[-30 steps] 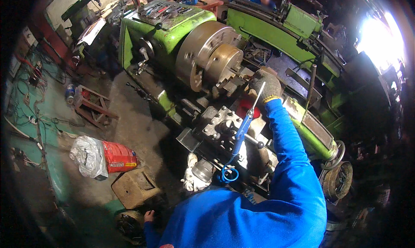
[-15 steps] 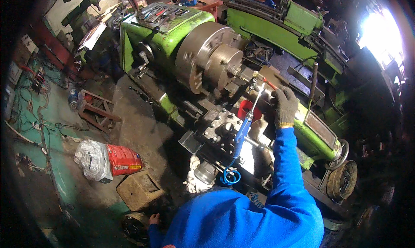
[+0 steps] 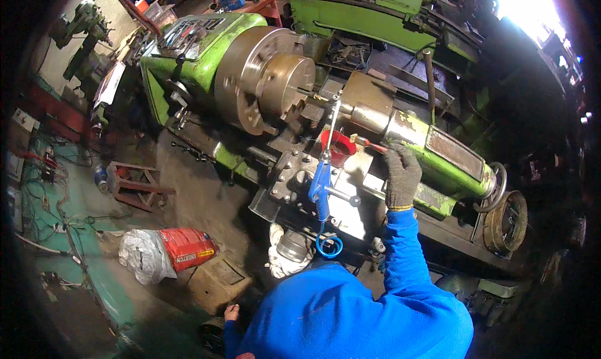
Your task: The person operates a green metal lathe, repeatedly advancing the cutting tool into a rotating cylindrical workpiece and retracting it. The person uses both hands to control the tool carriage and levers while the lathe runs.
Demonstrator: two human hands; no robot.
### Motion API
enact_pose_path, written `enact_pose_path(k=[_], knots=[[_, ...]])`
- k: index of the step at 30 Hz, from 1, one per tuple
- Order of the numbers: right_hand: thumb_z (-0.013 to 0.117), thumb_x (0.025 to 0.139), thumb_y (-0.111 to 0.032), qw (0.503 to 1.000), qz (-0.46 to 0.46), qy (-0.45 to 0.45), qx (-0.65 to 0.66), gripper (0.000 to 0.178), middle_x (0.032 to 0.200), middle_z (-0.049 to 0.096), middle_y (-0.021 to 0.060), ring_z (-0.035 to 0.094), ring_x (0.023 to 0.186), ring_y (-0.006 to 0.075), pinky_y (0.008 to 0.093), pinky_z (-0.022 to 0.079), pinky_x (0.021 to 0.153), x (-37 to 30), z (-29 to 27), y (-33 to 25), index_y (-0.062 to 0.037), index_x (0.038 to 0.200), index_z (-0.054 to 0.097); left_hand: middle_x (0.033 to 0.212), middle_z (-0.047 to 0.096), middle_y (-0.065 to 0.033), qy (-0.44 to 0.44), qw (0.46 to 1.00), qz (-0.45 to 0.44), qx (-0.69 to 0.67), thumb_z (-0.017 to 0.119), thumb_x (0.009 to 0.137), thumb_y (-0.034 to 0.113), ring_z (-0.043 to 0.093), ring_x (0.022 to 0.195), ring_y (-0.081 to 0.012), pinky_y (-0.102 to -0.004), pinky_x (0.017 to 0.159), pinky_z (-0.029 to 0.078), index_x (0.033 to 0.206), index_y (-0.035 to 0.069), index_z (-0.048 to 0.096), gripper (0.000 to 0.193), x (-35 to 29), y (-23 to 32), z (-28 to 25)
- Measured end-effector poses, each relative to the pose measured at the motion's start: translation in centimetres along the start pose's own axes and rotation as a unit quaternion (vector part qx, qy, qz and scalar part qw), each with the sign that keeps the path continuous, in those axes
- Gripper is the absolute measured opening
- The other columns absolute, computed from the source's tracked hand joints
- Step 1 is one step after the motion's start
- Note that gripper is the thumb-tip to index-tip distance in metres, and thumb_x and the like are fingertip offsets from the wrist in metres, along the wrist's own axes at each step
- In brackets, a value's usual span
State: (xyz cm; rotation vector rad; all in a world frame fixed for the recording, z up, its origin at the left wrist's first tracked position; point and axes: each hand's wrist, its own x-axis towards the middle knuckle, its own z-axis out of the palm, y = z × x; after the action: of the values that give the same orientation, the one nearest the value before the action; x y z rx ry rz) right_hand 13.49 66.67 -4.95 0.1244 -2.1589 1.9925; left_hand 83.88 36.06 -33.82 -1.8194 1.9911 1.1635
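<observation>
Our gloved right hand (image 3: 400,174) pinches a red-handled tool (image 3: 369,144) beside the red cup (image 3: 338,147). Our bare left hand (image 3: 232,311) hangs low near the floor; its grip we cannot tell.

lathe (image 3: 263,77): 1 | chuck (image 3: 266,77): 1 | red cup (image 3: 338,149): 1 | blue air gun (image 3: 320,184): 1 | sack (image 3: 166,252): 1 (floor) | hands: 2 (right hand (image 3: 400,174) gloved, left hand (image 3: 231,312) bare)

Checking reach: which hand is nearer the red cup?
Right. The gloved right hand is just right of the red cup; the bare left hand hangs far below it.
</observation>
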Motion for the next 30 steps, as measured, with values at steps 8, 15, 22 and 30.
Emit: enact_pose_path(k=[8, 15, 22, 30], knots=[[0.074, 0.093, -0.014, 0.994, -0.031, -0.056, -0.084, 0.026, 0.116, 0.076, 0.0119, 0.07, 0.101, 0.0177, 0.0322, 0.056, 0.091, -0.6, 1.5, 3.6, 0.0013, 0.115, 0.075, 0.121, 0.069, -0.0133, 0.039, 0.983, -0.083, -0.162, 0.074, 0.099, 0.026, 0.068, 0.097, -0.0247, -0.038, 0.069, 0.061, 0.126, -0.001, 0.067, 0.039, 0.5, 3.4, -1.3], [0.075, 0.092, -0.015, 0.993, -0.001, -0.063, -0.099, 0.028, 0.115, 0.077, 0.0127, 0.072, 0.102, 0.0199, 0.034, 0.056, 0.094, -1.3, 2.9, 3.4, 0.001, 0.115, 0.075, 0.104, 0.076, -0.0144, 0.012, 0.992, 0.07, 0.102, 0.077, 0.093, 0.04, 0.069, 0.102, -0.0275, -0.0433, 0.094, 0.054, 0.106, 0.0, 0.076, 0.041, -0.6, -0.7, -1.8], [0.075, 0.092, -0.019, 0.991, -0.031, -0.047, -0.123, 0.029, 0.112, 0.078, 0.0141, 0.072, 0.105, 0.0234, 0.0359, 0.054, 0.097, -1.4, 3.4, 2.6, 0.0017, 0.112, 0.076, 0.105, 0.078, -0.0178, -0.028, 0.997, -0.029, 0.065, 0.08, 0.091, 0.047, 0.073, 0.099, -0.0305, -0.0443, 0.092, 0.056, 0.109, 0.001, 0.078, 0.049, -1.2, -2.9, -0.9], [0.074, 0.092, -0.025, 0.981, -0.04, -0.038, -0.188, 0.031, 0.113, 0.078, 0.0158, 0.075, 0.106, 0.0284, 0.0373, 0.055, 0.095, -1.5, 4.9, 1.5, -0.0017, 0.113, 0.077, 0.115, 0.076, -0.0229, -0.079, 0.985, 0.1, 0.116, 0.071, 0.096, 0.043, 0.072, 0.103, -0.0382, -0.0457, 0.094, 0.055, 0.112, 0.003, 0.078, 0.043, 6.5, -3.5, -1.5]])
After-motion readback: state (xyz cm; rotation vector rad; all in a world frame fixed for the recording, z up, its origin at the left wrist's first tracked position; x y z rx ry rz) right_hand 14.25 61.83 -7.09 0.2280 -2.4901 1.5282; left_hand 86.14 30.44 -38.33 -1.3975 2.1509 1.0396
